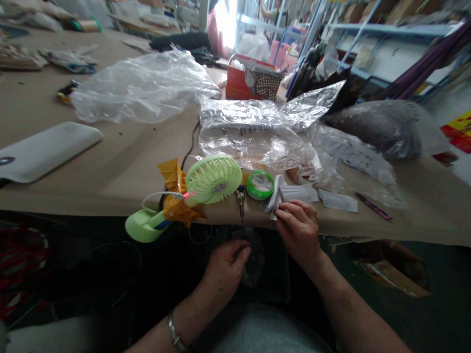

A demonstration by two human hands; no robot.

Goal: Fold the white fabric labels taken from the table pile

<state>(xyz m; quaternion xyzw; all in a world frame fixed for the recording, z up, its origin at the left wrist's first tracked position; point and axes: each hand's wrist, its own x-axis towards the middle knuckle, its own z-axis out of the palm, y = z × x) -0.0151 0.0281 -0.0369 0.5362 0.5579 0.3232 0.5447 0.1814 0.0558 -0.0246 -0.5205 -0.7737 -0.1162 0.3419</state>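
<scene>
My right hand [300, 230] is at the table's front edge, its fingers closed on a folded slip of white paper [274, 203]. Beside it lie a printed paper sheet [300, 192] and a smaller printed slip [337, 201]. My left hand [226, 267] hangs lower, in front of the edge, thumb and forefinger pressed together; what they hold, if anything, I cannot make out. Close to its fingertips is a crumpled clear plastic bag [253, 267], dim in the shadow. A green round tub [260, 185] with white contents stands left of the papers.
A light green fan [213, 179], fastened with brown tape [176, 196], leans over the edge at left. A small screwdriver-like tool [241, 202] lies beside it. Pink-handled snips [373, 206] lie at right. Clear plastic sheeting [253, 132] and a red box [241, 78] are farther back.
</scene>
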